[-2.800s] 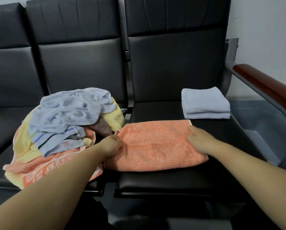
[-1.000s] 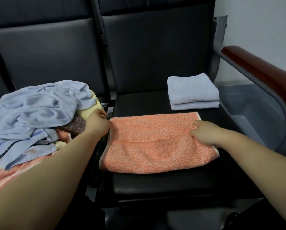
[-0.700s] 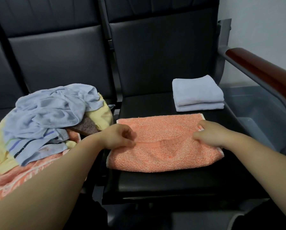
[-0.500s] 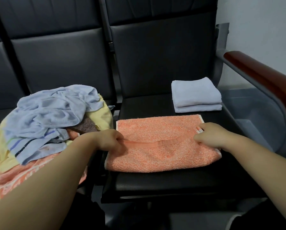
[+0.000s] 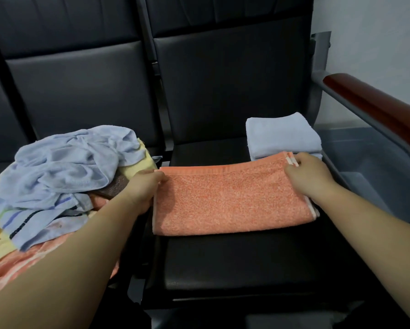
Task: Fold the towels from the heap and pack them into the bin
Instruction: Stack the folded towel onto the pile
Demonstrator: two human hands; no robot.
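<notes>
Two hands, head view: both are working one orange towel (image 5: 230,200), which is lying doubled across the black seat (image 5: 234,264). The left hand (image 5: 143,188) is pinching the towel's far left corner, fingers curled over the hem. The right hand (image 5: 306,176) is gripping the far right corner, where pale stripes are showing. Holding both far corners is, by the look of it, keeping the upper layer taut and squaring its hem over the layer beneath.

One folded pale towel (image 5: 280,136) is resting just behind the right corner, probably parked there to be near the bin (image 5: 377,167). That grey bin is sitting low to the right, beyond the wood-topped armrest (image 5: 377,108).

The heap (image 5: 63,167) of blue, yellow, striped and orange pieces is lying unfolded on the neighbouring seat to the left, touching the left forearm's side.

Surface and room: smooth dark padded seats are standing joined in a row, and a plain pale wall (image 5: 377,43) is closing the right side.
</notes>
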